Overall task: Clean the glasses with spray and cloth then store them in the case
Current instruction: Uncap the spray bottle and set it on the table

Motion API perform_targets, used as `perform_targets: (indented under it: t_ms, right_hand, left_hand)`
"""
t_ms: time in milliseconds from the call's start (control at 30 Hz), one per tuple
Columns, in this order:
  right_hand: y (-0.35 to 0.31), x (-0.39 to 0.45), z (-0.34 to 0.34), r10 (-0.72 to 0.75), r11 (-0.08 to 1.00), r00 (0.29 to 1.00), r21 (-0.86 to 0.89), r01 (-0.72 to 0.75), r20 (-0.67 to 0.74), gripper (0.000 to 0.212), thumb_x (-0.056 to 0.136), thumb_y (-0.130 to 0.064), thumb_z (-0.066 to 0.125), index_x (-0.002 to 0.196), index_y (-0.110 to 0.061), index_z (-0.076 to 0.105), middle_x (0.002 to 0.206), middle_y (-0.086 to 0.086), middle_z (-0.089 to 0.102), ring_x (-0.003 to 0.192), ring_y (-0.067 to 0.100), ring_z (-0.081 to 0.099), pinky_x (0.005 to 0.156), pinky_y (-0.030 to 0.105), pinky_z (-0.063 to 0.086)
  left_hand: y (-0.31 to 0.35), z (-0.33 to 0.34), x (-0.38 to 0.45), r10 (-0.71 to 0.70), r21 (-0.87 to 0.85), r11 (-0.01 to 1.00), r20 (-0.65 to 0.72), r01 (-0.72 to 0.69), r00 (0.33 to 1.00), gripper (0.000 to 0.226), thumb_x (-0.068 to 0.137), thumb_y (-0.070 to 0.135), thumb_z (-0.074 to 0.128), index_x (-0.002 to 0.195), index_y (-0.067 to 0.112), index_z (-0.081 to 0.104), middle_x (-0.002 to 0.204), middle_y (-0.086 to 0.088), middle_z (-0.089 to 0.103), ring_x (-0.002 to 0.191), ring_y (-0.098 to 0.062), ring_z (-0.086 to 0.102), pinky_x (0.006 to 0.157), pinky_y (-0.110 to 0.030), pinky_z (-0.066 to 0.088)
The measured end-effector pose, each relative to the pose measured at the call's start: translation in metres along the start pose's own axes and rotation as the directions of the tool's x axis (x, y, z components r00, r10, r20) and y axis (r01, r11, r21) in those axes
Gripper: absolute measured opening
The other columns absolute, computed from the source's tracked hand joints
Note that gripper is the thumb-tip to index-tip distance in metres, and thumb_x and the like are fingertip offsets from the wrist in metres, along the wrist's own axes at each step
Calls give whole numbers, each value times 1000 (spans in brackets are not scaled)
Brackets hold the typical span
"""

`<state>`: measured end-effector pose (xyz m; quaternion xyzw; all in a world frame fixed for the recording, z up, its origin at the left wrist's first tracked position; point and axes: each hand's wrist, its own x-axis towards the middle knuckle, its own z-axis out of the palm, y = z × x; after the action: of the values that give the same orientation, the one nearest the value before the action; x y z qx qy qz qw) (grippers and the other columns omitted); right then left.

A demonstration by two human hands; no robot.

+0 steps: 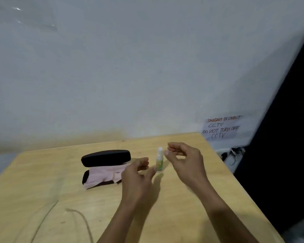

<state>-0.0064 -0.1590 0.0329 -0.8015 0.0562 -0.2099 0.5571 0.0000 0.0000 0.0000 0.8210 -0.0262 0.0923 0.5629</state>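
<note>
A black glasses case (105, 157) lies open on the wooden table (42, 190), its lid raised at the back. A pink cloth (104, 175) covers the lower half of the case; the glasses themselves are not visible. A small spray bottle (159, 159) with a white cap and green label stands upright to the right of the case. My left hand (139, 174) hovers just left of the bottle, fingers apart, one fingertip close to its base. My right hand (184, 160) is just right of the bottle's top, fingers loosely curled and empty.
A thin cord (81, 218) lies on the table's near left part. A pale wall rises behind the table, with a handwritten CCTV notice (221, 128) at the right. A power strip with plugs (232, 154) sits beyond the right edge, next to a dark panel.
</note>
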Motion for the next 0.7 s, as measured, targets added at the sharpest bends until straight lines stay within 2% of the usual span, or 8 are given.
perform_targets:
  t_ms: [133, 233, 333, 400, 467, 567, 633, 700]
  right_hand:
    - [8, 10, 11, 18, 999, 999, -37, -17, 33, 31, 82, -32, 81, 111, -25, 76, 95, -14, 76, 94, 2, 69, 74, 20, 56]
    - [15, 14, 16, 17, 1000, 999, 8, -18, 40, 28, 81, -33, 81, 107, -26, 77, 95, -13, 77, 94, 7, 70, 74, 28, 59]
    - [19, 15, 21, 32, 998, 998, 48, -35, 53, 22, 81, -30, 82, 102, -27, 78, 91, -10, 77, 90, 9, 70, 70, 25, 58]
    - [19, 15, 24, 36, 997, 998, 69, -40, 57, 19, 82, -28, 82, 100, -27, 78, 90, -6, 77, 85, 8, 70, 65, 18, 53]
    - [18, 14, 25, 37, 996, 998, 76, -42, 58, 15, 83, -27, 81, 98, -27, 78, 88, -6, 76, 85, 10, 70, 63, 16, 52]
    - [15, 9, 24, 43, 995, 997, 86, -48, 68, 12, 85, -27, 79, 97, -28, 77, 84, -6, 73, 78, 16, 71, 66, 25, 57]
    - [12, 3, 24, 34, 994, 997, 102, -41, 73, 11, 86, -27, 78, 96, -29, 76, 83, -6, 72, 79, 17, 70, 69, 32, 59]
    - [8, -6, 23, 14, 997, 998, 80, -20, 67, 12, 84, -30, 79, 96, -31, 75, 88, -9, 73, 85, 14, 69, 74, 36, 59]
  left_hand:
    - [-4, 14, 14, -12, 4, 1000, 42, 12, 999, 47, 76, 28, 81, 121, 20, 70, 112, 5, 73, 104, -4, 65, 88, -35, 57]
    - [-11, 21, 19, -19, -33, 999, 48, 20, 999, 39, 75, 31, 79, 113, 24, 74, 105, 9, 75, 100, -2, 68, 88, -36, 57]
    - [-11, 24, 19, -8, -51, 999, 37, 10, 999, 27, 77, 30, 78, 104, 28, 76, 96, 15, 77, 93, 0, 70, 86, -34, 57]
    - [-9, 25, 19, 1, -74, 997, 45, 2, 999, 18, 78, 29, 77, 96, 34, 77, 89, 19, 77, 88, 0, 71, 81, -32, 57]
    - [-6, 26, 18, -5, -124, 992, 51, 11, 999, 11, 81, 25, 76, 88, 34, 77, 84, 19, 77, 82, -2, 72, 74, -26, 55]
    - [3, 23, 13, 13, -154, 988, 48, -6, 999, 11, 83, 22, 75, 86, 32, 76, 80, 20, 76, 77, -1, 70, 65, -7, 44]
    - [9, 20, 8, 22, -151, 988, 45, -15, 999, 16, 84, 21, 75, 83, 37, 74, 78, 23, 75, 78, 2, 69, 65, -2, 41]
    - [12, 16, 1, 49, -131, 990, 32, -45, 998, 25, 85, 24, 74, 76, 47, 72, 78, 27, 74, 81, 6, 68, 68, -4, 43]
